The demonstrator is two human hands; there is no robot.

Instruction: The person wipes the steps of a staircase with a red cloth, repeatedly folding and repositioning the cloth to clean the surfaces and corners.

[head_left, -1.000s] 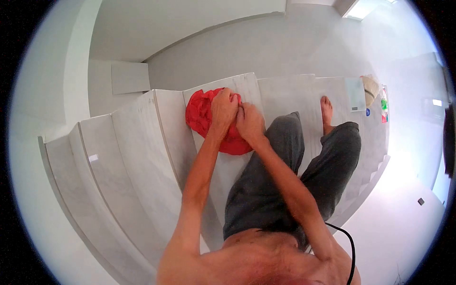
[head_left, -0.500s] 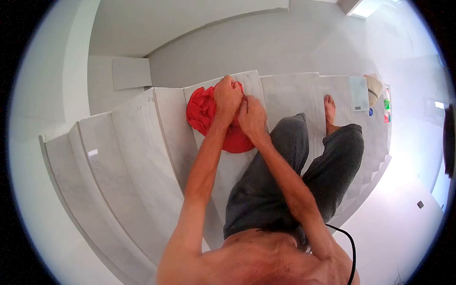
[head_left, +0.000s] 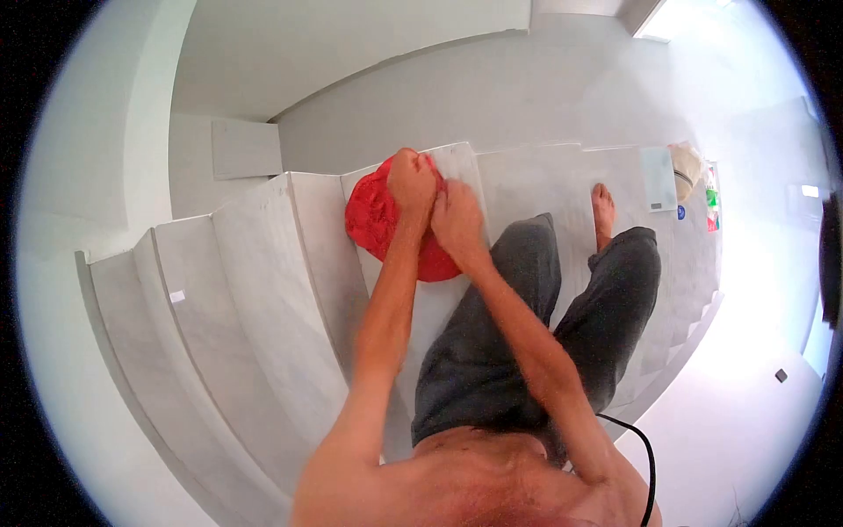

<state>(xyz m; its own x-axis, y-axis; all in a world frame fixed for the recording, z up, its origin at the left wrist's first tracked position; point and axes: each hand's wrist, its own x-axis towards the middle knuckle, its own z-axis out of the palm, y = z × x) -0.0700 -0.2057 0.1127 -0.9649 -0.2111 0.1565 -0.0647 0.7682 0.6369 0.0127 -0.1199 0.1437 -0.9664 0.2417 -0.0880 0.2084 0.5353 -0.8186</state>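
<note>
A crumpled red cloth or bag (head_left: 371,215) lies on a pale stair tread just left of my bent leg. My left hand (head_left: 411,180) is closed on its upper part. Close beside it on the right, my right hand (head_left: 457,215) has its fingers closed on the red material too. The two hands nearly touch at the fingertips. Part of the red thing is hidden under my hands and forearms, and its lower edge shows below them.
Marble steps (head_left: 255,281) go off to the left. On the right, past my bare foot (head_left: 603,211), are a pale flat panel (head_left: 658,179), a beige bag or cap (head_left: 686,169) and a colourful packet (head_left: 712,198). A black cable (head_left: 648,448) hangs at lower right.
Both hands have shifted slightly on the red material, which looks gathered a little differently under my left hand. The whole view has also moved slightly.
</note>
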